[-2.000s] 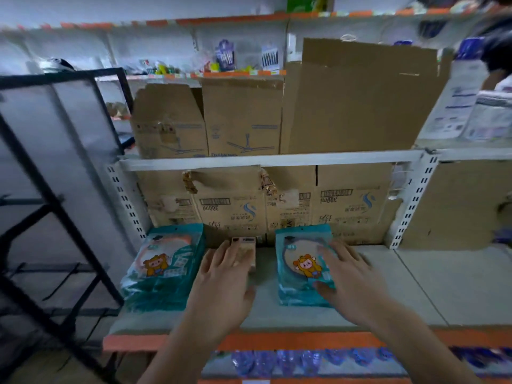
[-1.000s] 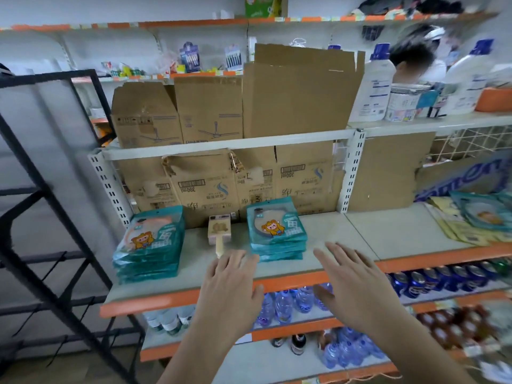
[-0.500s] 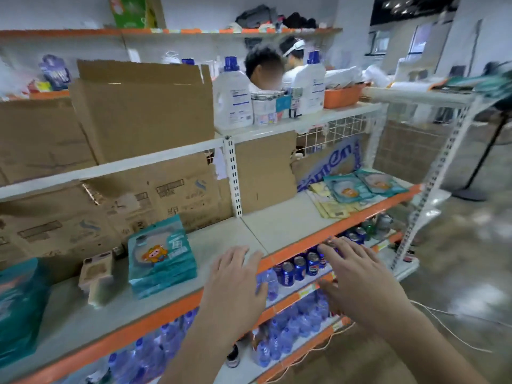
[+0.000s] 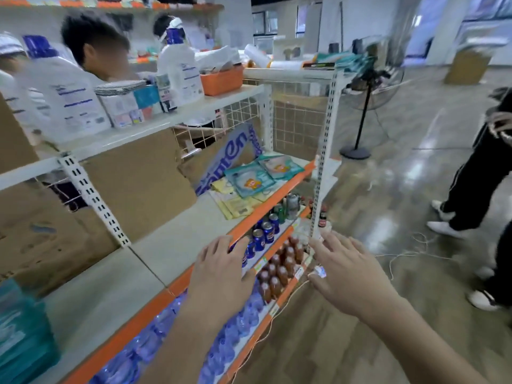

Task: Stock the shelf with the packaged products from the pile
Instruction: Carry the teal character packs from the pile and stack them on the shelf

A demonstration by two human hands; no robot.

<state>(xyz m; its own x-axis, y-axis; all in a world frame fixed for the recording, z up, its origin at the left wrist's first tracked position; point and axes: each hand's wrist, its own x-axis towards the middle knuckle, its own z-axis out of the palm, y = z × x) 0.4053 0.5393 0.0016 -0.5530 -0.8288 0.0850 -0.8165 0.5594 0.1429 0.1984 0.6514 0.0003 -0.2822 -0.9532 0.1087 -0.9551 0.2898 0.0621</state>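
Observation:
A loose pile of teal packages point(image 4: 256, 180) with a cartoon print lies over yellow packets point(image 4: 235, 202) at the far right end of the grey shelf point(image 4: 177, 245) with an orange front edge. A stacked teal pack point(image 4: 22, 333) shows at the lower left edge. My left hand point(image 4: 221, 275) hovers over the shelf's orange edge, fingers spread and holding nothing. My right hand point(image 4: 349, 275) is out in front of the shelf's end post, fingers spread, also holding nothing. Both hands are well short of the pile.
Cardboard sheets point(image 4: 138, 184) line the shelf back. White bottles point(image 4: 180, 70) and an orange bin point(image 4: 221, 79) stand on the upper shelf. Cans and drink bottles point(image 4: 277, 261) fill lower shelves. People work behind the shelving; another person point(image 4: 476, 178) stands right, near a floor fan point(image 4: 368, 87).
The view has swung right, from the two stacked teal packs toward the shelf's right end. Both hands left the stacks and travelled right, open, toward the loose pile.

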